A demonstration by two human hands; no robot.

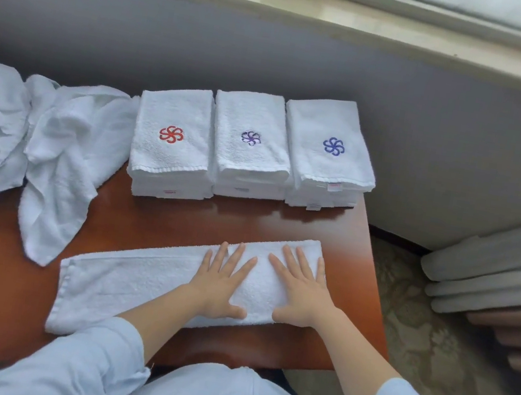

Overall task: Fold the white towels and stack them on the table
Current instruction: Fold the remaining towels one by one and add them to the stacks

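Bare strip of table (248,219) open just in front of the stacks (250,148), loose towels (65,149) crowding their left side, wall (273,62) close behind them, long towel (136,280) lying across farther in front.

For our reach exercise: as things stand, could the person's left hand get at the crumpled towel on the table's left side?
Probably yes. The left hand lies flat on the half-folded towel, holding nothing, and only bare table separates it from the crumpled towel.
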